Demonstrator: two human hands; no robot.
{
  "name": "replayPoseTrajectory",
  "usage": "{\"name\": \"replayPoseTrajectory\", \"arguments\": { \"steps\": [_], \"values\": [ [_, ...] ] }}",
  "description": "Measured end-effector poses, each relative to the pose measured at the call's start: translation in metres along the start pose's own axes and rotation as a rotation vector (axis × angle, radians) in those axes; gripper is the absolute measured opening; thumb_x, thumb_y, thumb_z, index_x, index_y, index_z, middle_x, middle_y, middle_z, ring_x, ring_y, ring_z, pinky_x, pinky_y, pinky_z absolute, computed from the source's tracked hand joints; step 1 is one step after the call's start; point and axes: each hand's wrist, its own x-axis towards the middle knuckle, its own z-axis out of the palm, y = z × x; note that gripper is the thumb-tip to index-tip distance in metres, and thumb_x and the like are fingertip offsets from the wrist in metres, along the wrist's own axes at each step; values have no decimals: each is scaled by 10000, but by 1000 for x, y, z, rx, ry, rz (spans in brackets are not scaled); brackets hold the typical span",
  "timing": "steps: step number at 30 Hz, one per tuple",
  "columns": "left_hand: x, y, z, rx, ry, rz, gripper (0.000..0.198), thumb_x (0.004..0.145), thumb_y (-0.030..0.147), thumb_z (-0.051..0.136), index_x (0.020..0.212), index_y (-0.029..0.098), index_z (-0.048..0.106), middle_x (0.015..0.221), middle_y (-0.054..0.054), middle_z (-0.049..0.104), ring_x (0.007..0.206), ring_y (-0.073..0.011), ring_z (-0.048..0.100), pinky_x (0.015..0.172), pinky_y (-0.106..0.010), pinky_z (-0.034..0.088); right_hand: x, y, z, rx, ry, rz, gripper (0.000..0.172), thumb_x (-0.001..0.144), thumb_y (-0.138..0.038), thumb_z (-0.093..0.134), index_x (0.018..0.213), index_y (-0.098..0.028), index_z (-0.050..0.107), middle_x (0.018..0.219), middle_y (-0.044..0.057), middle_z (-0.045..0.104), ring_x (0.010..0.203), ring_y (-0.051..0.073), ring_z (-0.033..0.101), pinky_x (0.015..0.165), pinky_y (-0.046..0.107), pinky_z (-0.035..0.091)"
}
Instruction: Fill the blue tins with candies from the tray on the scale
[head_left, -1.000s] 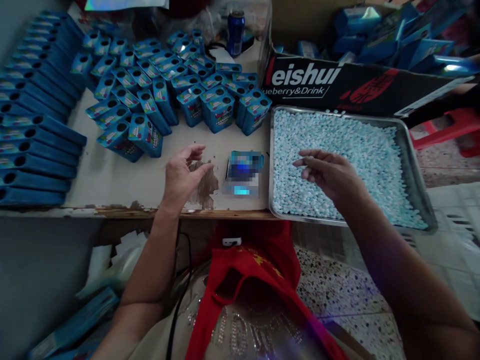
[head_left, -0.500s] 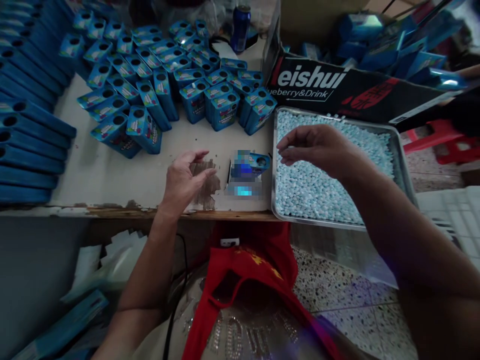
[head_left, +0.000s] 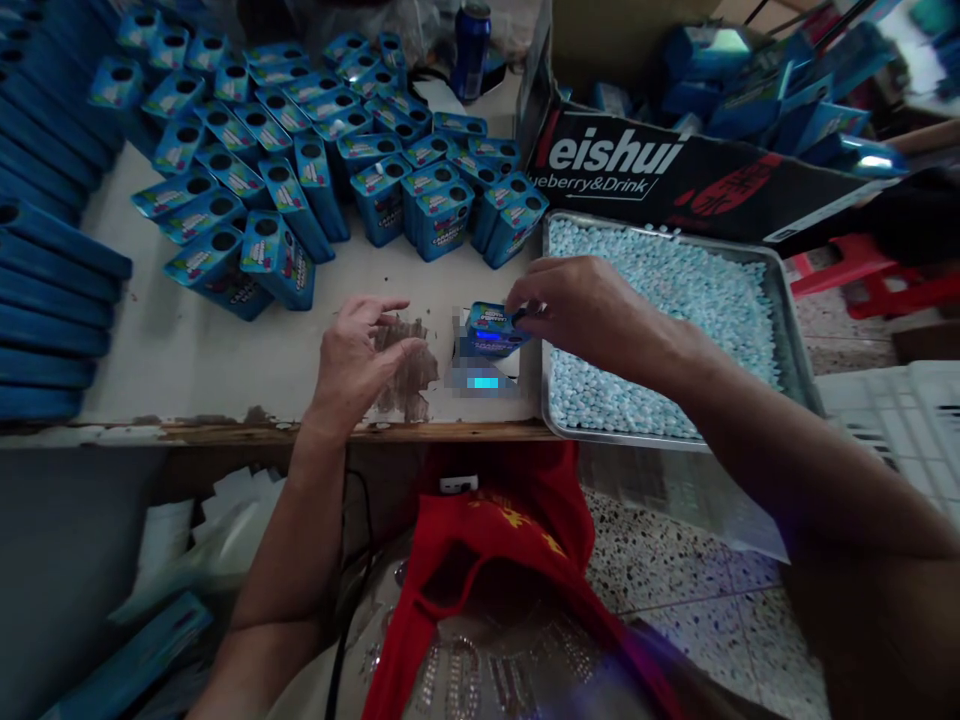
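A small blue box (head_left: 489, 331) with a round hole in its top stands on a blurred device near the table's front edge. My right hand (head_left: 581, 310) hovers over the box's right end, fingertips pinched together at the hole; what they hold is too small to see. My left hand (head_left: 358, 352) rests on the table left of the box, fingers loosely spread, holding nothing. A metal tray (head_left: 791, 330) full of small pale blue candies lies to the right.
Several upright blue boxes (head_left: 375, 170) with open holes crowd the back of the table. Flat blue stacks (head_left: 45, 300) line the left edge. A dark carton (head_left: 675, 175) stands behind the tray, a blue can (head_left: 471, 45) at the back.
My right hand has moved left from over the candy tray to the box's hole. My left hand has stayed on the table.
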Motion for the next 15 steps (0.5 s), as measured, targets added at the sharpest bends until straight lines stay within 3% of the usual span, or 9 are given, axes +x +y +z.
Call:
{"name": "replayPoseTrajectory", "arguments": {
  "steps": [4, 6, 8, 11, 13, 15],
  "values": [
    [1, 0, -3, 3, 12, 46, 425, 851, 219, 968, 1257, 286, 861, 1301, -72, 779, 1101, -262, 781, 1041, -417, 673, -18, 48, 6, -40, 126, 166, 182, 999, -177, 681, 1029, -254, 843, 1036, 95, 814, 962, 298, 746, 894, 431, 551],
    [2, 3, -4, 22, 19, 54, 391, 864, 230, 966, 1237, 285, 864, 1282, -70, 791, 1097, -266, 787, 1040, -420, 677, -33, 75, 19, -81, 47, 252, 147, 989, -244, 724, 1083, -258, 836, 1037, 101, 813, 980, 331, 750, 907, 467, 569],
    [4, 6, -4, 41, 16, 51, 369, 874, 241, 961, 1228, 279, 863, 1274, -74, 799, 1086, -270, 793, 1033, -424, 680, -50, 92, 40, -98, -69, 248, 314, 979, -312, 765, 1283, -249, 809, 1254, 142, 811, 1162, 391, 737, 986, 516, 580],
    [6, 15, 0, 72, -12, 57, 364, 892, 258, 948, 1244, 278, 855, 1292, -79, 800, 1071, -265, 799, 1003, -410, 682, -70, 95, 72, -164, -126, 190, 545, 1020, -363, 713, 1535, -190, 675, 1603, 217, 658, 1450, 463, 597, 1128, 592, 522],
    [7, 22, 3, 94, -27, 70, 371, 893, 257, 953, 1250, 277, 853, 1298, -79, 796, 1070, -260, 800, 997, -400, 676, -80, 89, 85, -233, -129, 190, 469, 1047, -351, 645, 1476, -169, 689, 1519, 224, 698, 1407, 468, 610, 1140, 607, 485],
    [6, 28, 3, 116, -23, 70, 380, 891, 243, 956, 1256, 275, 853, 1308, -77, 792, 1088, -257, 799, 1005, -394, 667, -89, 87, 87, -250, -152, 203, 315, 1040, -306, 611, 1295, -183, 746, 1320, 201, 766, 1281, 444, 670, 1094, 571, 483]
  ]
}}
